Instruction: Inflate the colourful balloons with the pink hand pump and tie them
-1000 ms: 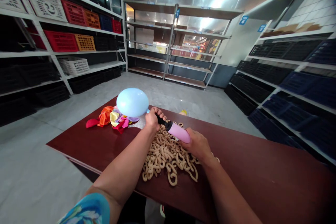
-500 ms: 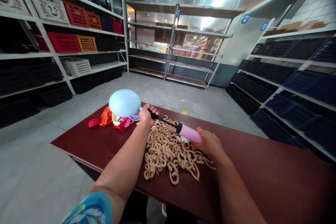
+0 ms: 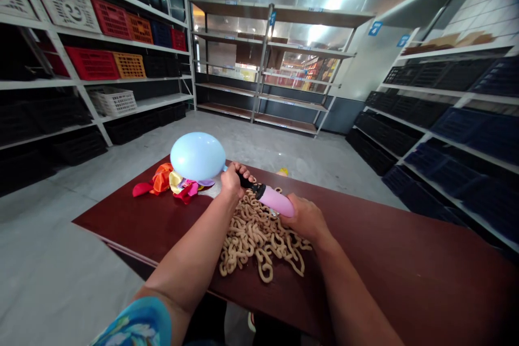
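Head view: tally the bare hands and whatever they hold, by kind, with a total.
Hands: 2 (left hand, right hand)
Inflated balloon: 1 (light blue)
Pump: 1 (pink and black)
Total: 4

This looks like a storeroom: white racks (image 3: 158,100) on the left hold red, orange and white plastic crates (image 3: 92,64), dark crates (image 3: 391,107) line the racks on the right (image 3: 425,91), metal shelves (image 3: 324,53) stand at the back, and blue number signs (image 3: 375,28) show high up.
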Motion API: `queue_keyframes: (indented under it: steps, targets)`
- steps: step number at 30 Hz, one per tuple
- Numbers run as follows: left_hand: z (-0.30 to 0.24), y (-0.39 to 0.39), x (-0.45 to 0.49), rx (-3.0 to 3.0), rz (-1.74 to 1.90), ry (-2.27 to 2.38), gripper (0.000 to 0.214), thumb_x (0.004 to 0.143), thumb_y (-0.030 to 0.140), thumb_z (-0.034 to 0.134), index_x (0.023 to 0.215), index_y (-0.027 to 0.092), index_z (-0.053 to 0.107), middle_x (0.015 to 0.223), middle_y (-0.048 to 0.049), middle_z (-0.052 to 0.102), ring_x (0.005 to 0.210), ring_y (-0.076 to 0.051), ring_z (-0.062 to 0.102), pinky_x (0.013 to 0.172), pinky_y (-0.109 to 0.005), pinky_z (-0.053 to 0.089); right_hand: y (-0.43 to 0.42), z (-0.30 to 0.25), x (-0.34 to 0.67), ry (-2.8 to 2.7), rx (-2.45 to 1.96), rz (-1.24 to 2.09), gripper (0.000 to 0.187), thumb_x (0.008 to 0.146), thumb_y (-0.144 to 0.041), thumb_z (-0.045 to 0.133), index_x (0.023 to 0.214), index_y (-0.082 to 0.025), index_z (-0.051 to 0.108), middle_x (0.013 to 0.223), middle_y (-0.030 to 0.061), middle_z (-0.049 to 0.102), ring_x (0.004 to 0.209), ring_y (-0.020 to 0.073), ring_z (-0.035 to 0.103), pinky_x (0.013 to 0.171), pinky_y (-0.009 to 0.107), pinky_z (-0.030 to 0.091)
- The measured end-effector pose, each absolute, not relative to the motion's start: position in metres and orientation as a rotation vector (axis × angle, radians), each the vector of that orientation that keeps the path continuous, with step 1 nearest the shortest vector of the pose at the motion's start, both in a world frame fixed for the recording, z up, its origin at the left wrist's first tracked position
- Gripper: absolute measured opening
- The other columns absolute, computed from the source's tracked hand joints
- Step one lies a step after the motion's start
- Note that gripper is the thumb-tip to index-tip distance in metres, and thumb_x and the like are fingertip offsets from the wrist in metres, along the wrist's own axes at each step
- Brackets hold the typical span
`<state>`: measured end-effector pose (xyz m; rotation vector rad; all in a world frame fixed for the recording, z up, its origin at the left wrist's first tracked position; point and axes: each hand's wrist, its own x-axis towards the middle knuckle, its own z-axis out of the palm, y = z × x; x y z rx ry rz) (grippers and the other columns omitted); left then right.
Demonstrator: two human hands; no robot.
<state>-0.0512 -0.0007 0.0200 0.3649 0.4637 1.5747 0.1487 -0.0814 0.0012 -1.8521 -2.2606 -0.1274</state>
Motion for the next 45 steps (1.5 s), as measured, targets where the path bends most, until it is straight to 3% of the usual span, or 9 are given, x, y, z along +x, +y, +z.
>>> queue_keyframes:
  steps: [8, 17, 26, 33, 45]
  targets:
    - [0.021, 0.012, -0.078, 0.296, 1.676, 0.501, 0.016, 0.067, 0.008, 0.038, 0.061, 0.019, 0.027, 0.05, 0.0051, 0.027, 0.038, -0.008, 0.032, 0.04, -0.022, 0.028, -0.08, 0.009, 0.185, -2.276, -1.97, -0.084, 0.028, 0.063, -0.035, 0.063, 0.086, -0.023, 0.053, 0.085, 0.0011, 0.061, 0.078, 0.0156, 0.052, 0.061, 0.025, 0.023]
    - [0.023, 0.002, -0.061, 0.328, 1.597, 0.467, 0.018, 0.067, 0.01, 0.039, 0.06, 0.019, 0.025, 0.049, 0.0051, 0.025, 0.038, -0.007, 0.03, 0.04, -0.021, 0.026, -0.084, 0.003, 0.161, -2.282, -1.849, -0.227, 0.024, 0.067, -0.037, 0.059, 0.083, -0.022, 0.049, 0.082, 0.0008, 0.06, 0.073, 0.0155, 0.054, 0.057, 0.025, 0.023]
    - [0.018, -0.004, -0.043, 0.369, 1.568, 0.463, 0.018, 0.067, 0.01, 0.041, 0.06, 0.019, 0.026, 0.049, 0.0044, 0.028, 0.038, -0.008, 0.031, 0.04, -0.021, 0.028, -0.082, -0.008, 0.144, -2.241, -1.764, -0.197, 0.035, 0.069, -0.042, 0.059, 0.096, -0.022, 0.049, 0.088, 0.0036, 0.061, 0.079, 0.0184, 0.054, 0.064, 0.027, 0.028]
    - [0.023, 0.004, -0.061, 0.313, 1.61, 0.513, 0.017, 0.068, 0.009, 0.039, 0.061, 0.019, 0.027, 0.049, 0.0051, 0.027, 0.038, -0.008, 0.031, 0.04, -0.022, 0.029, -0.078, 0.002, 0.156, -2.282, -1.823, -0.104, 0.026, 0.069, -0.038, 0.059, 0.088, -0.023, 0.052, 0.083, 0.001, 0.061, 0.074, 0.016, 0.052, 0.06, 0.026, 0.024]
    - [0.019, 0.004, -0.059, 0.328, 1.614, 0.478, 0.018, 0.067, 0.009, 0.039, 0.06, 0.019, 0.025, 0.049, 0.005, 0.025, 0.038, -0.008, 0.03, 0.04, -0.021, 0.027, -0.082, -0.001, 0.165, -2.273, -1.852, -0.108, 0.026, 0.065, -0.035, 0.061, 0.085, -0.023, 0.05, 0.083, 0.0006, 0.061, 0.072, 0.0151, 0.053, 0.057, 0.024, 0.025]
